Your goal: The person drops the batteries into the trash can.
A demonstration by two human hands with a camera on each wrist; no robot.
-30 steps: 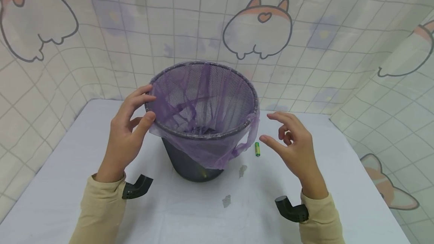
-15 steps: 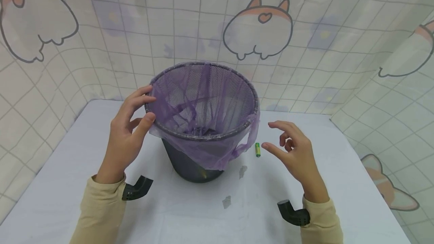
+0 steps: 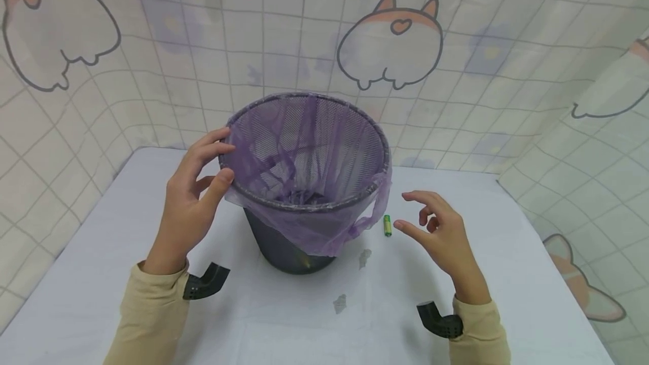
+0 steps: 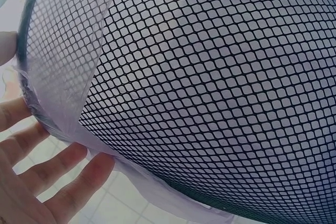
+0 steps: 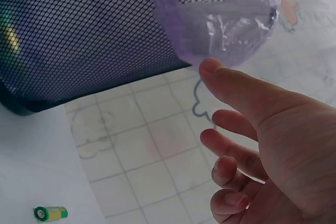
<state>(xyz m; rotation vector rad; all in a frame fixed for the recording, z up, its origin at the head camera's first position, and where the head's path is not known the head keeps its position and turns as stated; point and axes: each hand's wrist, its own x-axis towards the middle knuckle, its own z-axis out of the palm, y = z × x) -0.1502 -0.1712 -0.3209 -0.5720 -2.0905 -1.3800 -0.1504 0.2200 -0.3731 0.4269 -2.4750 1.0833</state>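
Observation:
A black mesh wastebasket (image 3: 284,249) stands on the white table, lined with a thin purple bag (image 3: 324,230) folded over its rim. My left hand (image 3: 195,196) holds the rim at the left, its fingertips and thumb hooked over the edge. In the left wrist view its fingers (image 4: 73,182) press the folded liner from outside. My right hand (image 3: 438,232) hovers right of the basket, holding nothing, its thumb and fingers apart and loosely bent. Just left of that thumb lies a small green and yellow battery (image 3: 387,226) on the table.
Two grey patches (image 3: 339,303) mark the cloth in front of the basket. Behind stands a tiled-pattern curtain (image 3: 284,27) with cartoon corgis. Through the mesh, a green and yellow spot (image 5: 10,38) shows low inside the basket. Black camera mounts (image 3: 439,320) sit on both wrists.
My right hand has moved down a little toward the battery, its fingers still apart. The left hand keeps its place on the rim, and the basket stays put.

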